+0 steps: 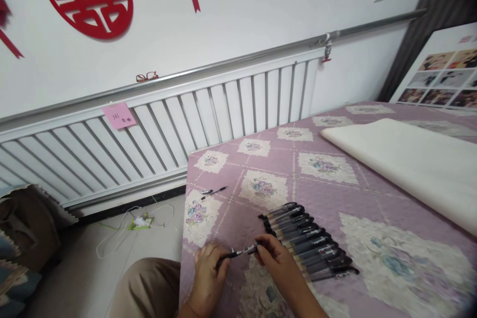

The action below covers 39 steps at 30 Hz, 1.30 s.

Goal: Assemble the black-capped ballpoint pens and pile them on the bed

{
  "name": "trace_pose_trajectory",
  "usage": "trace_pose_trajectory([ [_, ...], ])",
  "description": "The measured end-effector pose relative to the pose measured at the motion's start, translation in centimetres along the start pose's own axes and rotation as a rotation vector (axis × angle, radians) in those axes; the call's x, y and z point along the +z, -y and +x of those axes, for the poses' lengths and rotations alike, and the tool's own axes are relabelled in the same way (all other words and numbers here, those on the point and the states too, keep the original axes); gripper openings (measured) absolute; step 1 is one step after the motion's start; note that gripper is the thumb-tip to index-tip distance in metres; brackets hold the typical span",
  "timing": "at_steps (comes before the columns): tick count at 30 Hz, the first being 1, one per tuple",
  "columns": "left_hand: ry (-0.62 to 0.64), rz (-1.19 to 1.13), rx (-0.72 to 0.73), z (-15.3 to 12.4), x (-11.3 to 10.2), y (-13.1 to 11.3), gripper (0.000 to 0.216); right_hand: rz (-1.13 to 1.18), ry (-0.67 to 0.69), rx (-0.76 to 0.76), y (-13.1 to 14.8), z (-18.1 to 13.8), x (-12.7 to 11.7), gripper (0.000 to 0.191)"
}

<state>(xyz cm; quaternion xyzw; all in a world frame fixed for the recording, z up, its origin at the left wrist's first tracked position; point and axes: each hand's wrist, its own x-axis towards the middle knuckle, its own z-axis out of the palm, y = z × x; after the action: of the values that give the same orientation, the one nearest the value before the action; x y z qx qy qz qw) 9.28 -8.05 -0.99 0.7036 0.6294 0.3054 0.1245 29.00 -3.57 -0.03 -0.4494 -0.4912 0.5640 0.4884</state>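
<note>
My left hand point(209, 269) is closed on a black pen part point(234, 254) that sticks out to the right past the thumb. Facing it, my right hand point(274, 254) pinches a dark, slim pen part point(252, 249) between thumb and fingers. The two parts point at each other end to end; whether they touch is too small to tell. Close beside my right hand, several black-capped gel pens point(316, 243) lie side by side in a slanted row, partly covered by that hand. Farther back, a thin black pen piece point(215, 192) and a small pen cap point(206, 192) rest on the cloth.
A purple floral tablecloth point(276, 159) covers the table. Folded cream material point(406, 159) lies on its right side. Behind stands a white radiator point(238, 104) with a pink note point(119, 115). Cables and a power strip point(141, 222) are on the floor at left.
</note>
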Motion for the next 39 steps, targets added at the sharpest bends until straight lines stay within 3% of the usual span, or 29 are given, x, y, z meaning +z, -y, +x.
trace_pose_trajectory([
  [13, 0.021, -0.040, 0.047, -0.2, 0.4, 0.6, 0.020, -0.317, 0.143, -0.043, -0.1, -0.3, 1.3, 0.024],
  [26, 0.050, 0.027, 0.093, -0.1, 0.8, 1.2, 0.023, -0.433, 0.252, -0.056, 0.6, -0.3, 1.4, 0.021],
  [39, 0.001, 0.083, 0.208, -0.6, 1.0, 1.4, 0.025, -0.437, 0.178, -0.123, 0.6, -1.0, 1.4, 0.022],
])
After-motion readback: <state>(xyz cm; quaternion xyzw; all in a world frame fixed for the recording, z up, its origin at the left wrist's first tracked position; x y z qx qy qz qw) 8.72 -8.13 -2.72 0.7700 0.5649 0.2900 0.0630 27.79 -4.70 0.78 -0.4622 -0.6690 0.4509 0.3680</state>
